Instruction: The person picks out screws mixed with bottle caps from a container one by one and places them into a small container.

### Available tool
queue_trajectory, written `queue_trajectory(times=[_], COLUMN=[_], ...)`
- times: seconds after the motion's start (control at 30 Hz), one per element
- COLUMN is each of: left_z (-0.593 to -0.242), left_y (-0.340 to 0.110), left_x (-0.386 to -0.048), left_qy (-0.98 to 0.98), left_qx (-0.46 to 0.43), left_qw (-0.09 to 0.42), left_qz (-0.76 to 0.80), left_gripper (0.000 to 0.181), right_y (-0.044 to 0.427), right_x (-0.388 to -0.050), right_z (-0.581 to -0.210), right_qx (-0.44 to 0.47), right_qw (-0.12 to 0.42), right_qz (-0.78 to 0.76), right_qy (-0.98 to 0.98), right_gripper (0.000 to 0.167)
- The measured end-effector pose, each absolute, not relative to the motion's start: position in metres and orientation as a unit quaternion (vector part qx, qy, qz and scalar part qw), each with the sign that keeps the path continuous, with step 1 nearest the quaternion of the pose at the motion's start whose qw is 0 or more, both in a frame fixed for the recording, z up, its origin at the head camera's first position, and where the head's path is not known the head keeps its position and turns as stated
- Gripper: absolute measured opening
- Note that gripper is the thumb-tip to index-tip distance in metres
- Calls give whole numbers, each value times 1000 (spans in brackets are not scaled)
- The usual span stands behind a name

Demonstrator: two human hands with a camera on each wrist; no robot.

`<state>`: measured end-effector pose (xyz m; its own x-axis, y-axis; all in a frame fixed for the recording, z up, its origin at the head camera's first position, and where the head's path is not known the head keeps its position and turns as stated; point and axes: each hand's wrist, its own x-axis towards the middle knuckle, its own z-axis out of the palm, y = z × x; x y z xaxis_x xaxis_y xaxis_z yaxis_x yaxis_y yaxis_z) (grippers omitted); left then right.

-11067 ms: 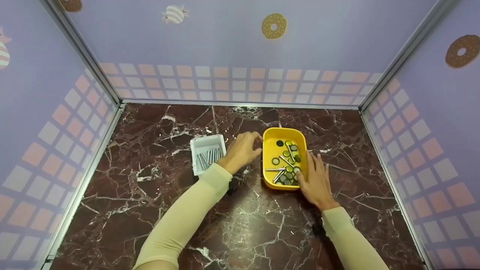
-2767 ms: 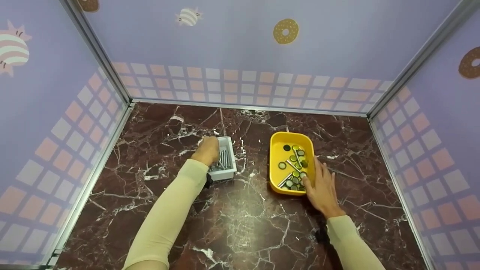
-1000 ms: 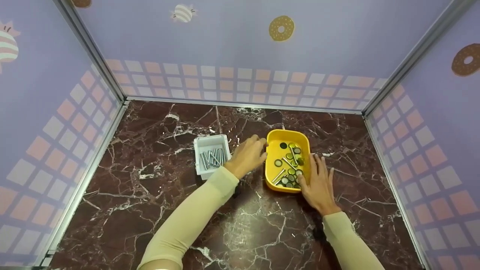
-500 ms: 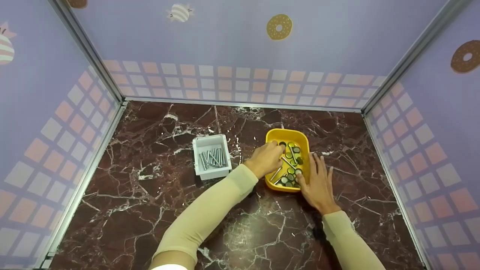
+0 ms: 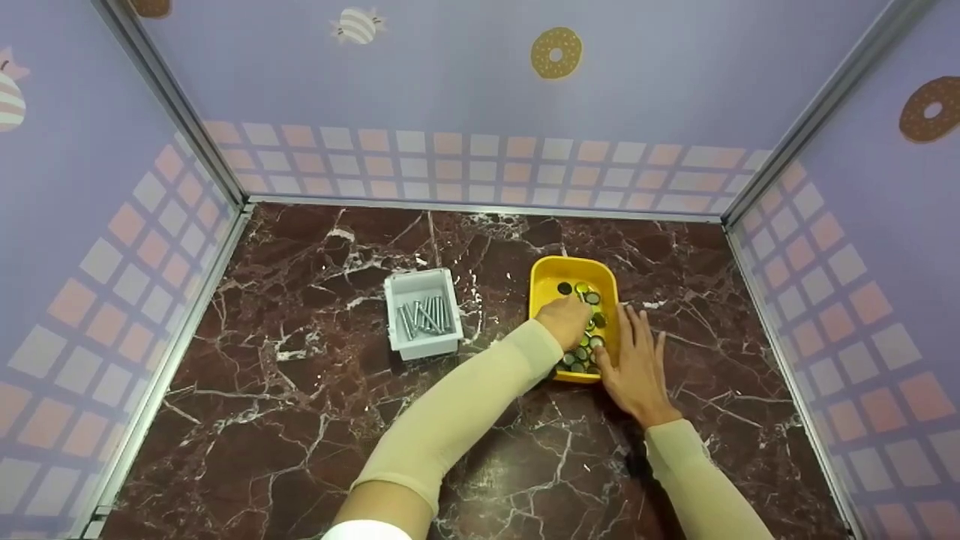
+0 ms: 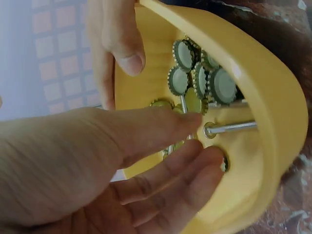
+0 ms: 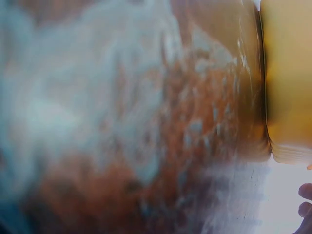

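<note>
Left hand point(image 5: 566, 321) inside the deep yellow rounded plastic tray point(image 5: 574, 268), thumb and fingers slightly apart; cannot tell whether they pinch anything. Right hand point(image 5: 636, 367) grips the tray's right wall, thumb over the rim, fingers straight along the outside. Silver metal bolt point(image 6: 234, 127) in tray, just beside the left fingertips: in left wrist view its head faces them, long axis near horizontal, shank pointing right to the wall. Round crimped metal caps point(image 5: 593, 298) around. White rectangular plastic bin point(image 5: 427, 348): more silver bolts point(image 5: 438, 313), mostly lengthwise, one slanting across
</note>
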<state>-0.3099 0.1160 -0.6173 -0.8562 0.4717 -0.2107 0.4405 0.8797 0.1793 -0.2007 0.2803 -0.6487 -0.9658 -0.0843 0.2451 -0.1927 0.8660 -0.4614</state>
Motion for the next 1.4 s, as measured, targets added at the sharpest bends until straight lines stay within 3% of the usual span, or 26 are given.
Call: queue_trajectory(times=[0.2, 0.4, 0.57, 0.77, 0.93, 1.4], left_z=[-653, -661, -660, -631, -625, -668], left_y=[138, 147, 146, 127, 121, 109], left_x=[-330, -331, -329, -318, -314, -321], left_qy=[965, 964, 968, 966, 974, 967], left_qx=[184, 118, 97, 112, 91, 201], left_qw=[185, 234, 223, 225, 198, 119], left_qz=[28, 38, 65, 56, 63, 107], left_gripper=[30, 29, 27, 33, 30, 18], right_y=[279, 280, 281, 279, 278, 280], right_x=[-201, -200, -200, -198, -199, -200], right_z=[-648, -647, -647, -647, -646, -648], right_qx=[72, 71, 71, 68, 69, 71], right_qw=[106, 109, 110, 107, 116, 100], right_qz=[248, 255, 257, 256, 258, 257], right_qy=[-960, -958, -958, -958, -957, -959], right_gripper=[85, 85, 85, 85, 85, 85])
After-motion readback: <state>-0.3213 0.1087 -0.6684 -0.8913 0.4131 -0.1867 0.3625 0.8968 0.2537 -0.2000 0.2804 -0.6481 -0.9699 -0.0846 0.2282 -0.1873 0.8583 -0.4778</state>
